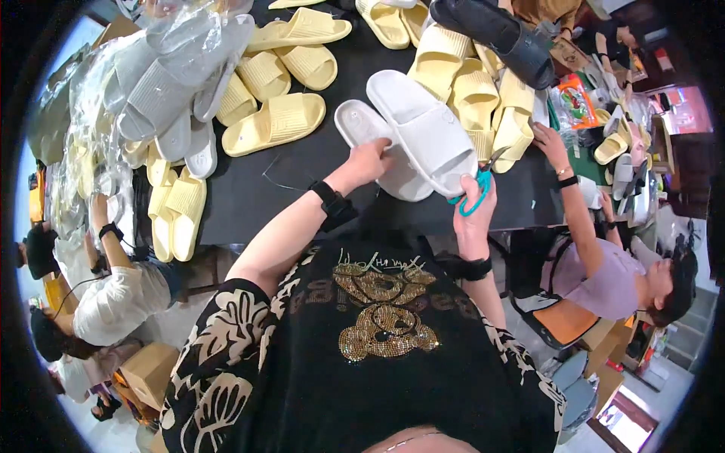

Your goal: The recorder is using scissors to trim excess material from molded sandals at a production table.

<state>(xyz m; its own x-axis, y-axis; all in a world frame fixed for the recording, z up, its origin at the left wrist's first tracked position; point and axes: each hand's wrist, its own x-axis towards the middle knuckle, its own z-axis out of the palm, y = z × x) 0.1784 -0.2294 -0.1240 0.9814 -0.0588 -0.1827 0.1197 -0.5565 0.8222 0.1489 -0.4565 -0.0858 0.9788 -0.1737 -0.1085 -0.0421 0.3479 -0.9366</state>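
From my feed, the left hand (368,162) has its grip closed around a pair of white slides (408,132), held just above the near edge of the black surface (249,200). The right hand (474,205) is wrapped around teal-handled scissors (474,189), blades right up against the lower edge of the top slide.

The surface is pretty crowded: pale yellow slides (276,121) scattered across the middle, a heap of more yellow ones (483,98) at the far right, a dark slide (495,34) on top of that heap, and bagged grey slides (162,83) stacked on the left.

Room's busy too. A co-worker's hand (550,142) rests on the surface's right edge, another person in white (113,298) sits on the left, and a cardboard box (147,370) sits on the floor.
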